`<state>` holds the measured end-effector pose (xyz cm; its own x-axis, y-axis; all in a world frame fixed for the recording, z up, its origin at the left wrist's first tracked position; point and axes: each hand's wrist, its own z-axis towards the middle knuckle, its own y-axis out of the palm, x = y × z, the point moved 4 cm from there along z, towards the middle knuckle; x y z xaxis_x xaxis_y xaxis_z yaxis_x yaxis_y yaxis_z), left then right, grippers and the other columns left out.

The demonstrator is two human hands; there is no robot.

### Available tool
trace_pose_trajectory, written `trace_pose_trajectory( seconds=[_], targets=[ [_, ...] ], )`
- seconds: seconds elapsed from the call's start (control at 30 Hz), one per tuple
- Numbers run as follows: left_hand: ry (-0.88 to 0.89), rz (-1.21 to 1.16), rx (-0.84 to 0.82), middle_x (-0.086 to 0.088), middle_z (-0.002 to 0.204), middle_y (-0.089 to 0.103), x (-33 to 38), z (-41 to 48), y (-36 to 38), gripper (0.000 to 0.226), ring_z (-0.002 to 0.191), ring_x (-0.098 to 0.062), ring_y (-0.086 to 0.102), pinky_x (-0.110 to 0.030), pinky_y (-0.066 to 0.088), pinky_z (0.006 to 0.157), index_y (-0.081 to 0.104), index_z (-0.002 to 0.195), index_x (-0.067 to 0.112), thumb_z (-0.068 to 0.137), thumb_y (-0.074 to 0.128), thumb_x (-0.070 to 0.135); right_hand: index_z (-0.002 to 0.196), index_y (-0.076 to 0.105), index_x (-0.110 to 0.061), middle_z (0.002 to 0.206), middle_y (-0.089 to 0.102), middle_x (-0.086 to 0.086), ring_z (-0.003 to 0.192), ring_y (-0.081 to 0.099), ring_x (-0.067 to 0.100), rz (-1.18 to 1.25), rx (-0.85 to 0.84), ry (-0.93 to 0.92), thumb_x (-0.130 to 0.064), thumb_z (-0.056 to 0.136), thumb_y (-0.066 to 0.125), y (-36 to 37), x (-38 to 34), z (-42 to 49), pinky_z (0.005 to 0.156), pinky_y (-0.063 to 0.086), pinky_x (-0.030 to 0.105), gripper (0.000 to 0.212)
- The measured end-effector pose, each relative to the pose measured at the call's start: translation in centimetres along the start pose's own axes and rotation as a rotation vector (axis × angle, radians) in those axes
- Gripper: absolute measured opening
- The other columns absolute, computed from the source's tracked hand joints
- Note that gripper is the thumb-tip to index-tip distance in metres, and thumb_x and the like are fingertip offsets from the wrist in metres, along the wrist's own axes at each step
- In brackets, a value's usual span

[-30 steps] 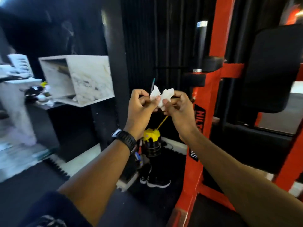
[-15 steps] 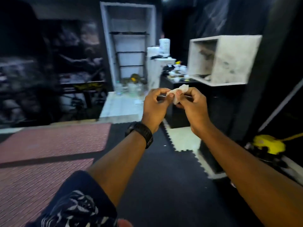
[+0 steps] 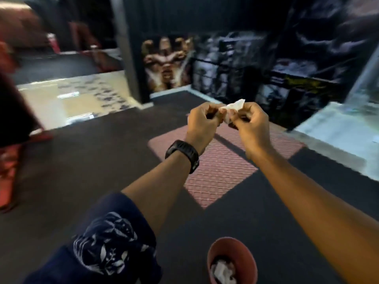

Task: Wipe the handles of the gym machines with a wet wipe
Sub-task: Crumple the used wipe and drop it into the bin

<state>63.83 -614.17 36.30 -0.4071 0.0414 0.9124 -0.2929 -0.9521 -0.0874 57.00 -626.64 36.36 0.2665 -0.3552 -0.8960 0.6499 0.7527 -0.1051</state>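
A small crumpled white wet wipe (image 3: pixel 232 109) is held out in front of me at chest height. My left hand (image 3: pixel 202 125), with a black watch on its wrist, pinches the wipe's left side. My right hand (image 3: pixel 249 124) pinches its right side, fingers curled round it. Both hands touch at the wipe. No gym machine handle shows in this blurred view.
A reddish-brown bin (image 3: pixel 231 261) with crumpled white wipes inside stands on the dark floor below my right forearm. Pink textured mats (image 3: pixel 217 171) lie ahead. Red equipment (image 3: pixel 8 171) is at the far left, a grey pillar (image 3: pixel 127 58) and wall murals behind.
My view has swung left, away from the orange machine and the marble shelf, to the open floor with the bin. Both hands still hold the wipe, now crumpled smaller.
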Motion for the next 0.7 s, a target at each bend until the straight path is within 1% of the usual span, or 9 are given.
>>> trace_pose_trajectory(
  seconds=[0.1,0.2,0.27,0.33,0.43,0.5,0.57,0.6,0.7],
  targets=[
    [-0.05,0.094,0.151,-0.005,0.081,0.075,-2.7,-1.4,-4.2,0.003,0.077,-0.019,0.069,-0.033,0.059,0.071,0.073,0.091,0.01,0.092,0.07,0.01,0.108,0.064,-0.009,0.096,0.074,0.005,0.087,0.073,0.018,0.081,-0.163,0.04,-0.022,0.087,0.077,4.9,2.0,-0.6,0.074,0.062,0.042,0.028],
    [-0.114,0.148,0.251,-0.005,0.081,0.075,-5.3,-3.7,-5.9,0.002,0.077,-0.02,0.07,-0.035,0.059,0.071,0.073,0.091,0.013,0.091,0.071,0.013,0.106,0.066,-0.007,0.093,0.075,0.004,0.084,0.074,0.017,0.104,-0.235,0.085,-0.02,0.086,0.078,7.0,4.4,-2.1,0.074,0.062,0.043,0.026],
    [-0.161,0.169,0.312,-0.005,0.081,0.075,-7.3,-5.4,-6.2,0.003,0.074,-0.017,0.069,-0.033,0.057,0.069,0.074,0.09,0.014,0.091,0.072,0.016,0.1,0.067,-0.01,0.093,0.074,0.004,0.085,0.073,0.017,0.101,-0.277,0.113,-0.023,0.084,0.079,7.7,6.5,-3.3,0.075,0.062,0.044,0.024],
    [-0.211,0.185,0.351,-0.006,0.079,0.074,-9.3,-6.9,-6.1,0.004,0.07,-0.013,0.065,-0.034,0.057,0.067,0.074,0.088,0.013,0.091,0.072,0.016,0.093,0.065,-0.014,0.091,0.073,0.005,0.085,0.073,0.02,0.087,-0.304,0.142,-0.021,0.084,0.079,8.1,8.6,-4.5,0.075,0.061,0.046,0.018],
    [-0.307,0.211,0.331,-0.007,0.079,0.074,-13.3,-8.7,-4.4,0.006,0.071,-0.015,0.067,-0.042,0.061,0.072,0.074,0.087,0.013,0.091,0.072,0.017,0.086,0.063,-0.016,0.088,0.073,0.01,0.083,0.073,0.026,0.103,-0.308,0.248,-0.013,0.087,0.076,7.5,12.9,-6.1,0.073,0.062,0.046,0.013],
    [-0.359,0.212,0.304,-0.007,0.081,0.075,-15.7,-9.5,-3.3,0.007,0.074,-0.019,0.069,-0.047,0.061,0.076,0.074,0.087,0.014,0.091,0.072,0.019,0.082,0.062,-0.018,0.085,0.072,0.007,0.08,0.073,0.021,0.096,-0.309,0.3,-0.012,0.089,0.074,6.8,15.5,-7.1,0.071,0.062,0.041,0.015],
    [-0.415,0.215,0.26,-0.007,0.081,0.075,-18.7,-10.2,-1.6,0.007,0.076,-0.021,0.069,-0.049,0.06,0.075,0.074,0.086,0.016,0.09,0.073,0.02,0.08,0.061,-0.02,0.081,0.071,0.003,0.077,0.072,0.015,0.067,-0.287,0.359,-0.012,0.089,0.074,5.7,18.8,-8.0,0.07,0.062,0.035,0.018],
    [-0.448,0.217,0.23,-0.007,0.082,0.075,-20.4,-10.8,-0.4,0.007,0.076,-0.021,0.069,-0.049,0.06,0.075,0.074,0.085,0.016,0.09,0.073,0.02,0.08,0.061,-0.02,0.081,0.071,0.003,0.077,0.072,0.016,0.059,-0.269,0.396,-0.012,0.09,0.073,5.0,20.8,-8.6,0.07,0.062,0.036,0.018],
    [-0.53,0.224,0.147,-0.007,0.083,0.075,-24.9,-12.6,2.3,0.006,0.081,-0.027,0.071,-0.048,0.06,0.076,0.073,0.084,0.019,0.09,0.074,0.02,0.083,0.062,-0.014,0.084,0.073,0.009,0.08,0.072,0.022,0.028,-0.235,0.502,-0.012,0.089,0.073,3.3,26.1,-10.6,0.072,0.062,0.043,0.013]
  ],
)
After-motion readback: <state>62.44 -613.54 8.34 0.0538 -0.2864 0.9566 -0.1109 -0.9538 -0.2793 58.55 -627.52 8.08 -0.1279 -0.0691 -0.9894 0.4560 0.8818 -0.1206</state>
